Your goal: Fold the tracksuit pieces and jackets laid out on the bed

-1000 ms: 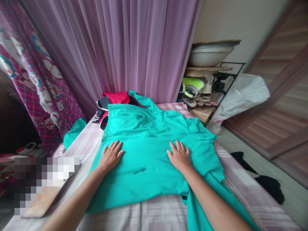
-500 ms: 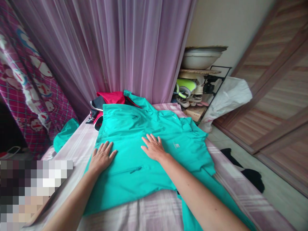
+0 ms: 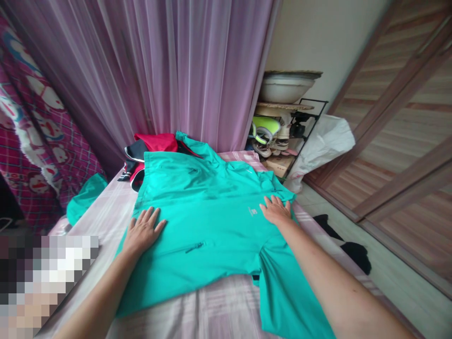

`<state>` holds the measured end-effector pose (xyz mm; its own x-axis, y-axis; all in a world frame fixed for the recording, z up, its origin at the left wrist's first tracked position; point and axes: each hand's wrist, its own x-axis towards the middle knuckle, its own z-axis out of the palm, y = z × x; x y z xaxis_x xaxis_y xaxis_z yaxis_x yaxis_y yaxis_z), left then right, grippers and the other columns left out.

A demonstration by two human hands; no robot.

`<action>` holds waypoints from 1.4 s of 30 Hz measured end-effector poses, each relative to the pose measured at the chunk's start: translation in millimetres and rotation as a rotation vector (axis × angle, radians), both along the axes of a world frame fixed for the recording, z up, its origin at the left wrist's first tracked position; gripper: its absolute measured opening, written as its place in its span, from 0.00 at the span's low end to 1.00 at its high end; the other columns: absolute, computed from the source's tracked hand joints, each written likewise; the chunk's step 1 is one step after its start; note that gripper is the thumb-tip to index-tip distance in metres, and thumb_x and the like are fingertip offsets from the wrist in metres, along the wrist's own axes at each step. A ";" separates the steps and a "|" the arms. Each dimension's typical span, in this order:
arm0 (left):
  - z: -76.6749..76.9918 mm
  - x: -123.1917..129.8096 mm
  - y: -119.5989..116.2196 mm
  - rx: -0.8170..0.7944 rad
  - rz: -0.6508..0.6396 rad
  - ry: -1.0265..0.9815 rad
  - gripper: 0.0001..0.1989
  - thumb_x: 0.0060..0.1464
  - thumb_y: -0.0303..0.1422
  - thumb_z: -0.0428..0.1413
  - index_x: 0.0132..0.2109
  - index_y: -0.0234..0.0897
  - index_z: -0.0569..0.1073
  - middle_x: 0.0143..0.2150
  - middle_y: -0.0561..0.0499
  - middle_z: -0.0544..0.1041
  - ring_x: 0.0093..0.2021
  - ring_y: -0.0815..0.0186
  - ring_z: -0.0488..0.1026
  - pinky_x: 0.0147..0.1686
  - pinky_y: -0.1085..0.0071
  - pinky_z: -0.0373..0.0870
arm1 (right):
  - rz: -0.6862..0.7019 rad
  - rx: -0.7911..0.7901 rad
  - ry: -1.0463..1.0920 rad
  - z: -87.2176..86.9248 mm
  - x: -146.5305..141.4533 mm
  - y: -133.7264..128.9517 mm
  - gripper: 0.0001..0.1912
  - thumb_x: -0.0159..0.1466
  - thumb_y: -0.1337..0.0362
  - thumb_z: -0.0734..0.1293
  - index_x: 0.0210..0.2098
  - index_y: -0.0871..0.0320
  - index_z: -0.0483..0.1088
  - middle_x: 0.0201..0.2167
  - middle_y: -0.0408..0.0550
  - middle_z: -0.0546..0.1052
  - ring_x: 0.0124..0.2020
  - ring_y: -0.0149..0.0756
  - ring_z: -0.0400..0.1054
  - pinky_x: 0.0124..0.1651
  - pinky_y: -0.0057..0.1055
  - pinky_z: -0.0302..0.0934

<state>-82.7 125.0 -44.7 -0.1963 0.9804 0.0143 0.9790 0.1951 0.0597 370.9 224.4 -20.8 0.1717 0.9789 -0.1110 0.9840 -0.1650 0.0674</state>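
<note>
Curtain: purple, pleated, across the top of the frame; pink patterned cloth hangs at left.
Sheet: pale plaid, lower middle, creased.
Jacket: teal, spread over the sheet in the centre of the frame; one sleeve runs to the bottom edge, right of centre. Zip below centre, small white logo right of centre.
Left hand: left of centre, laid flat on the jacket near its left edge, fingers spread, gripping nothing.
Right hand: right of centre, palm down on the jacket just beside the logo, fingers loosely spread, nothing clenched.
Clothes: red and dark, bunched behind the jacket, left of centre.
Rack: upper right, shoes on it, pale basin on top.
Bag: white, beside the rack.
Wardrobe: wooden, right edge.
</note>
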 end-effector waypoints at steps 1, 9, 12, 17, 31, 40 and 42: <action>1.2 0.7 -0.4 -0.005 0.000 -0.003 0.33 0.64 0.49 0.40 0.71 0.41 0.55 0.74 0.45 0.52 0.73 0.52 0.47 0.68 0.47 0.46 | 0.002 0.003 0.015 4.6 -10.7 -1.6 0.31 0.72 0.51 0.49 0.70 0.55 0.53 0.72 0.57 0.51 0.72 0.46 0.42 0.69 0.56 0.35; 0.7 2.5 -1.7 0.029 -0.003 0.017 0.32 0.64 0.49 0.40 0.71 0.42 0.55 0.73 0.44 0.54 0.72 0.51 0.49 0.67 0.47 0.48 | 0.367 0.242 0.193 26.0 -105.5 -20.2 0.32 0.72 0.51 0.49 0.72 0.53 0.48 0.73 0.54 0.47 0.72 0.47 0.40 0.69 0.53 0.38; 2.6 4.2 -2.7 0.022 0.000 0.016 0.33 0.64 0.49 0.40 0.71 0.41 0.55 0.73 0.44 0.53 0.72 0.51 0.49 0.67 0.47 0.47 | 0.445 0.212 0.240 26.9 -136.9 -19.3 0.32 0.72 0.50 0.49 0.72 0.52 0.47 0.74 0.53 0.46 0.72 0.46 0.40 0.69 0.52 0.38; 7.6 8.3 -4.7 0.006 0.014 0.025 0.33 0.65 0.50 0.40 0.71 0.40 0.55 0.74 0.44 0.53 0.73 0.52 0.48 0.68 0.49 0.46 | 0.635 0.215 0.306 13.9 -189.0 -18.4 0.32 0.72 0.49 0.49 0.72 0.51 0.47 0.74 0.50 0.45 0.73 0.44 0.37 0.70 0.52 0.33; 5.6 9.1 -4.4 0.011 0.020 0.027 0.33 0.65 0.50 0.40 0.71 0.39 0.56 0.73 0.43 0.54 0.72 0.50 0.49 0.68 0.48 0.47 | 0.643 0.032 0.295 -17.7 -211.6 -19.7 0.33 0.71 0.47 0.50 0.70 0.52 0.52 0.73 0.52 0.48 0.72 0.46 0.40 0.70 0.56 0.32; 9.3 11.4 -5.5 -0.013 0.034 0.023 0.33 0.65 0.51 0.39 0.71 0.42 0.55 0.73 0.45 0.53 0.73 0.53 0.48 0.68 0.49 0.47 | 0.642 -0.047 0.288 -3.8 -204.4 -18.3 0.34 0.71 0.46 0.51 0.72 0.51 0.47 0.74 0.51 0.44 0.73 0.45 0.37 0.70 0.54 0.33; 9.1 11.5 -5.4 -0.009 0.034 0.017 0.33 0.65 0.51 0.40 0.71 0.42 0.54 0.74 0.45 0.52 0.73 0.53 0.48 0.68 0.48 0.47 | 0.607 0.019 0.281 -2.8 -194.1 -22.7 0.34 0.71 0.46 0.51 0.72 0.50 0.44 0.74 0.51 0.43 0.73 0.45 0.36 0.70 0.54 0.32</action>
